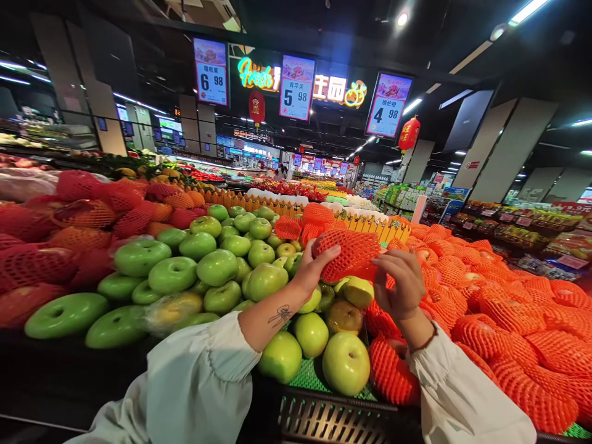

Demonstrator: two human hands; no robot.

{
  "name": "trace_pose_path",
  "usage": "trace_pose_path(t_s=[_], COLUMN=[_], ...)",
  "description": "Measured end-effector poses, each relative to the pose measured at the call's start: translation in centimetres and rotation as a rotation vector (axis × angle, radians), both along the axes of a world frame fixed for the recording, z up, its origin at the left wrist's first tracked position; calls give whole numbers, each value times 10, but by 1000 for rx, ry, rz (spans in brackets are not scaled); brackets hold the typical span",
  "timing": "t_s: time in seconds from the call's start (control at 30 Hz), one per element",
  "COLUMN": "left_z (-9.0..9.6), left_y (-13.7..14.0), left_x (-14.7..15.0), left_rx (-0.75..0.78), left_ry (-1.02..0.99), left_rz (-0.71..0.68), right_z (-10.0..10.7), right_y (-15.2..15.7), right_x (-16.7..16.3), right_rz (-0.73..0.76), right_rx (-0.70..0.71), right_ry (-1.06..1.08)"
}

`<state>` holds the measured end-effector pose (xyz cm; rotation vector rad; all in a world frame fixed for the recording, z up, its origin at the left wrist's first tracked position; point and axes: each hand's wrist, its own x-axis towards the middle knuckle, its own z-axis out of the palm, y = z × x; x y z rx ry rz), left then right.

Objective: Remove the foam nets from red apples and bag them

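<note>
Near edge, bottom of frame: pale sleeves (198, 376) reach over a black slotted tray edge (333, 401). Just past it, lower center, green apples (346, 364) on green matting (308, 376), 1 red-netted piece (393, 373) beside them. Center: orange foam net (354, 250) held up over the apples, contents hidden. Left hand (311, 266) closed on its left end, thumb across the near side; right hand (400, 280) half-curled at the right end, fingertips at or just beside it, can't tell if gripping. Step in hand looks like adjusting or turning the net with 2 hands; next move would call for a firm left hold and a clear right pinch. Netted fruit piled right (527, 302) and left (97, 209). Farther back, yellow picket fence (379, 228) right of center; 3 price signs (296, 88) and 2 red lanterns (256, 108) up top.
</note>
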<state>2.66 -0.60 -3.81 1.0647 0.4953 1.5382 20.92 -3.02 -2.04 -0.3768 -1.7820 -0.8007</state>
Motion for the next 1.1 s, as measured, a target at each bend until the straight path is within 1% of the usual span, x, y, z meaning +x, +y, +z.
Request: trace_pose_path(t_s=[0.03, 0.07, 0.17, 0.23, 0.3, 0.37, 0.47, 0.5, 0.57, 0.63, 0.67, 0.7, 0.77, 0.83, 0.93, 1.0, 1.1], left_z=[0, 1, 2, 4, 4, 4, 2, 1, 0, 0, -1, -1, -2, -3, -5, -6, -5], left_y=[0, 0, -2, -3, -3, -3, -3, -3, -5, -6, -7, -8, -8, -7, -3, 2, 9], left_x=[0, 0, -1, -2, -2, -1, 0, 1, 0, -1, -2, -3, -5, -6, -6, -6, -8], left_rx=[6, 10, 22, 54, 109, 166, 200, 210, 254, 337, 390, 444, 539, 573, 516, 461, 427], left_ry=[-4, -4, 12, 26, 39, 56, 90, 103, 144, 239, 309, 384, 501, 541, 539, 520, 483], left_rz=[20, 36, 73, 83, 85, 88, 87, 71, -1, -72, -77, -60, 15, 77, 148, 275, 481], right_z=[-1, -3, -8, -9, -9, -9, -9, -9, -9, -9, -9, -9, -8, -8, -9, -10, -10], right_y=[0, 1, 8, 12, 16, 18, 21, 22, 22, 21, 20, 19, 17, 18, 23, 26, 26], right_x=[-1, -2, -7, -9, -9, -7, -2, -1, 1, 0, -1, -2, -3, -5, -5, -4, -3], right_rz=[-15, -3, 123, 194, 168, 103, 20, -3, -37, -52, -56, -59, -59, -50, -51, -79, -128], right_rx=[-50, -119, -374, -526, -623, -674, -632, -583, -426, -287, -249, -247, -297, -323, -290, -249, -164], right_ry=[-23, 7, 234, 338, 328, 258, 135, 85, -7, -77, -110, -144, -206, -224, -178, -146, -93])
